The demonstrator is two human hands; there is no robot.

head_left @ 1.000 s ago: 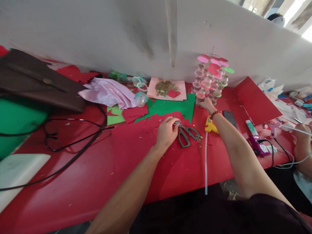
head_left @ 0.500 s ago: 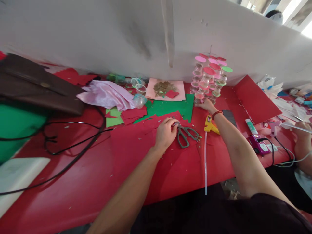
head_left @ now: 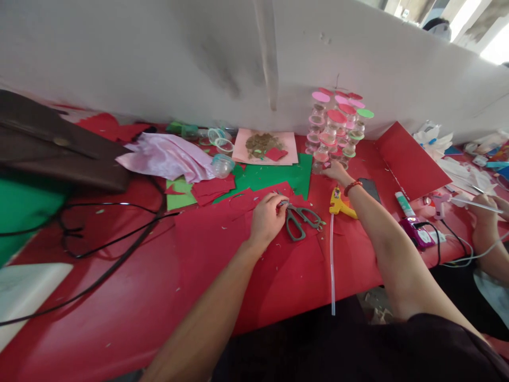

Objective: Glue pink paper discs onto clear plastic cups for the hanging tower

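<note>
My left hand (head_left: 265, 218) rests on a sheet of red paper (head_left: 222, 233), fingers curled and pinched at the blade end of grey-handled scissors (head_left: 301, 220) lying on the sheet. My right hand (head_left: 337, 172), with a red bead bracelet at the wrist, reaches across to the foot of a tower of small clear plastic cups (head_left: 336, 127) capped with pink, red and green discs. Its fingers stretch out flat against the lowest cups.
Yellow glue gun (head_left: 338, 204) with a long clear stick (head_left: 331, 265), phone (head_left: 369, 188), glue tube (head_left: 403, 204) and purple device (head_left: 415, 233) lie right. Green paper (head_left: 274, 178), pink cloth (head_left: 167, 156), brown bag (head_left: 51, 148), black cables (head_left: 99, 239) lie left. Another person's hand (head_left: 483, 217) works far right.
The view has drifted slightly left and down. Both hands stay where they were, left at the scissors, right at the cup tower.
</note>
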